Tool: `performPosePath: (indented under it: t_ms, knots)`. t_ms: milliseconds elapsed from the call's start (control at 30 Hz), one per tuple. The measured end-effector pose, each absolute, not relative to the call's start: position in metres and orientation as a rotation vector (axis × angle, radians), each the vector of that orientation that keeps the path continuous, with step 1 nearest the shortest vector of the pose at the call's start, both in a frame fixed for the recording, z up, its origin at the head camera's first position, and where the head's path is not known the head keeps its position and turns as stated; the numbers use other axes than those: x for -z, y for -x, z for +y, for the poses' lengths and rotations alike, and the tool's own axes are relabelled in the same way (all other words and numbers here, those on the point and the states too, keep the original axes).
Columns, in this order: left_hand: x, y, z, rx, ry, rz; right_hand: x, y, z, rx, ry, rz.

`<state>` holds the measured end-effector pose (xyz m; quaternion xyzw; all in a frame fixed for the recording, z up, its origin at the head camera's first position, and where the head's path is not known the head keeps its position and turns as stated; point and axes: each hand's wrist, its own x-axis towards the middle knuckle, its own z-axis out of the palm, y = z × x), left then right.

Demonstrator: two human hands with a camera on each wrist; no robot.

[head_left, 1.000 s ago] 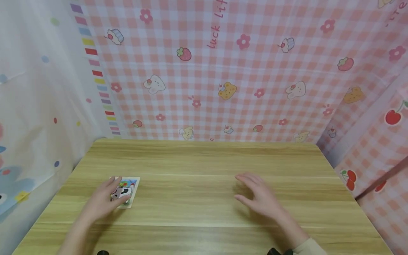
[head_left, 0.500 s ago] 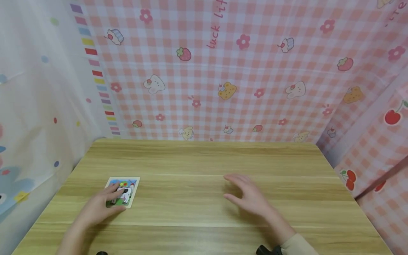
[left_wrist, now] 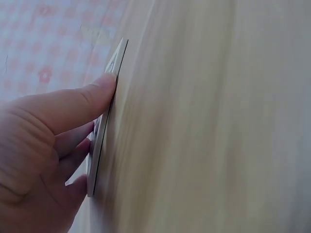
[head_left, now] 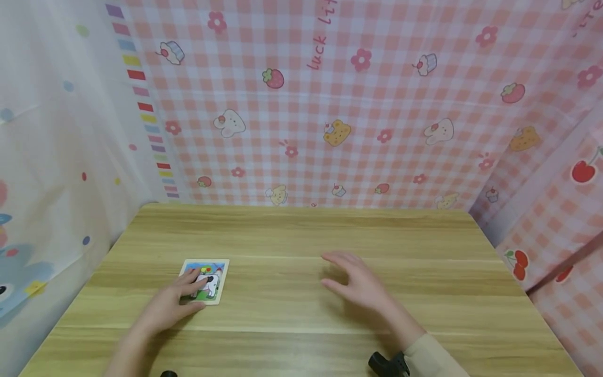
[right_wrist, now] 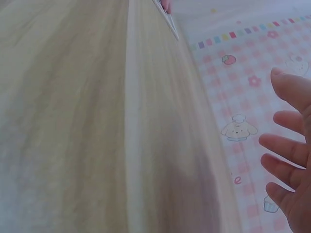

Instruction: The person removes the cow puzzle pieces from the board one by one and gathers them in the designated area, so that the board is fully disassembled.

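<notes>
A small square board (head_left: 223,272) with a pale border and a black-and-white cow picture lies on the left part of the table. Across its picture rest the fairly straight fingers of my left hand (head_left: 171,303), the thumb along the near edge. Seen from the left wrist, the board (left_wrist: 101,145) is edge-on, with the thumb at its rim and the other fingers against its face, partly hidden. My right hand (head_left: 358,283) is held over the table to the right, its fingers loosely bent and spread, holding nothing. The right wrist view shows those fingers apart.
The wood-grain table (head_left: 282,235) backs onto a pink checked cloth (head_left: 301,115) printed with cupcakes, bears and strawberries. A white dotted cloth (head_left: 61,146) hangs on the left, and another checked cloth (head_left: 565,220) on the right. A black wrist device (head_left: 388,364) sits at my right sleeve.
My left hand has come down onto the cow board, and the board has slid to the right under it. My right hand has moved left, toward the middle of the table.
</notes>
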<state>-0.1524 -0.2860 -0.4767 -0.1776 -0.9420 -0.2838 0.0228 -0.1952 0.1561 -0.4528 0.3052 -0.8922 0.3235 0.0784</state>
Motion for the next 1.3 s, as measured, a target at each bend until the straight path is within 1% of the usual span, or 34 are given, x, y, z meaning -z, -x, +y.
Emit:
performPosePath:
  t_ms: [267, 467, 667, 800, 1100, 1300]
  knots:
    - [0.47, 0.16, -0.233, 0.882, 0.63, -2.959, 0.447, 0.206, 0.145, -0.959, -0.967, -2.685]
    - [0.476, 0.164, -0.195, 0.895, 0.673, -2.956, 0.446, 0.214, 0.142, -0.963, -0.959, -2.698]
    - [0.479, 0.166, -0.158, 0.853, 0.77, -2.93, 0.447, 0.221, 0.141, -0.935, -0.942, -2.683]
    - [0.478, 0.165, -0.134, 0.852, 0.758, -2.958, 0.449, 0.225, 0.142, -0.919, -0.945, -2.666]
    - [0.478, 0.161, -0.091, 0.761, 0.807, -2.978, 0.454, 0.227, 0.146, -0.914, -0.926, -2.664]
    - [0.475, 0.156, -0.07, 0.676, 0.782, -2.967, 0.456, 0.228, 0.15, -0.912, -0.894, -2.69]
